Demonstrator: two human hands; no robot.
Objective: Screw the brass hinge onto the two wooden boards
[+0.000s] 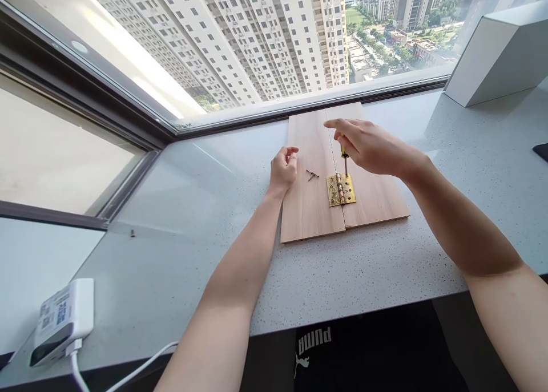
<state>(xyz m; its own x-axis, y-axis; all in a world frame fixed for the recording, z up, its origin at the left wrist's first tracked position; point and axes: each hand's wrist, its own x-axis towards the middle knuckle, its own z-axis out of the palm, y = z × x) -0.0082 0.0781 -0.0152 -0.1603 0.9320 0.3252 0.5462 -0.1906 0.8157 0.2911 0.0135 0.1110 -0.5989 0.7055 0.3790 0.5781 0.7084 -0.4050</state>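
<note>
Hinge [341, 190] between hands [368, 144], nearer right

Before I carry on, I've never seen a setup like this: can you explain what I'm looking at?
No machine here: a person works bare-handed, and the single picture comes from a camera worn on the head, looking forward and down. The right hand grips a screwdriver, its tip at a brass-coloured hinge lying across two wooden boards. The left hand is loosely curled at the boards' left edge. Loose screws lie beside the hinge. The speckled counter also bears a white box and a white device with a cable.
</note>
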